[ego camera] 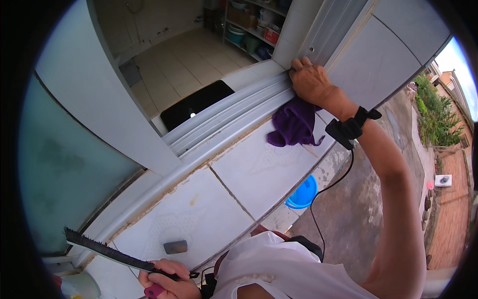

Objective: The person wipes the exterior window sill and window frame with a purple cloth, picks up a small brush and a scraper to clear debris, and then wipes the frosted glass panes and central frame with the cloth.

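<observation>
My left hand (168, 278) grips a long-handled brush (108, 249) with black bristles, which points up and left over the white tiled sill (239, 179). A pink piece (154, 291) also shows in that hand. My right hand (310, 80) reaches to the right end of the aluminium window track (231, 108), in the corner by the side frame (328, 33). Its fingertips are bent into the corner and partly hidden, so whether they hold something cannot be told. Just below that hand a purple cloth (293, 123) lies crumpled on the tiles.
A small dark grey block (175, 247) sits on the sill. Inside the track lies a flat black panel (198, 104). A frosted pane (71, 160) stands at left. Below the sill's edge is a blue bucket (303, 192). A cable (313, 209) hangs from my right wrist device.
</observation>
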Motion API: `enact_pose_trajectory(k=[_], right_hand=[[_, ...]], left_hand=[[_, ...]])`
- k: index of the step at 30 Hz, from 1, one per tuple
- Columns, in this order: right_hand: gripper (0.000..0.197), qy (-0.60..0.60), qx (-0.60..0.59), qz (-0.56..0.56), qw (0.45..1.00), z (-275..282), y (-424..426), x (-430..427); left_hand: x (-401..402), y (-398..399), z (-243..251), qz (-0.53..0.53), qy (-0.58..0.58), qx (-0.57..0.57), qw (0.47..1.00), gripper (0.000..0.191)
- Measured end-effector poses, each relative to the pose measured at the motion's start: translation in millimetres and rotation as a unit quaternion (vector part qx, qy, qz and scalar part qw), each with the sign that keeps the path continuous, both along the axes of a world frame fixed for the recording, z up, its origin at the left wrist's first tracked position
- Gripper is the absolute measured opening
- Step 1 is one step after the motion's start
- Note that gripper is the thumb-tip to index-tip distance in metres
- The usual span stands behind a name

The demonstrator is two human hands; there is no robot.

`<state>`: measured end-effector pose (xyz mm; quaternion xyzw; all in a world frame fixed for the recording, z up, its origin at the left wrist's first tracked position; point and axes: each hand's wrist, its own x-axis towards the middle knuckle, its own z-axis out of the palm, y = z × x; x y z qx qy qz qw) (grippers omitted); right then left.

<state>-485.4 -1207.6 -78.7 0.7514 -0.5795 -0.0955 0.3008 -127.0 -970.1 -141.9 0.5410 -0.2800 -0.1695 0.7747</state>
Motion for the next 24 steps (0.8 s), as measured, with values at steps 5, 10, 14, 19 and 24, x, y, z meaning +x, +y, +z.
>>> enact_pose_trajectory(k=[5, 10, 14, 19, 24], right_hand=[[0.018, 0.010, 0.110, -0.036, 0.993, 15, -13, 11], [0.028, -0.048, 0.155, -0.063, 0.985, 16, -21, 1], [0.037, -0.117, 0.177, -0.028, 0.977, 28, 0, 13], [0.040, 0.057, 0.263, -0.142, 0.953, 48, -6, 31], [0.043, -0.101, 0.371, -0.237, 0.892, 43, -25, 18]], left_hand=[[-1, 0, 1, 0.010, 0.017, 0.006, 1.000, 0.027], [3, 0, -3, -0.043, -0.003, -0.020, 0.999, 0.025], [4, 4, -2, -0.033, -0.009, 0.018, 0.999, 0.026], [4, 6, 5, -0.055, -0.012, 0.058, 0.997, 0.026], [-1, 5, 4, -0.019, 0.003, 0.039, 0.999, 0.025]])
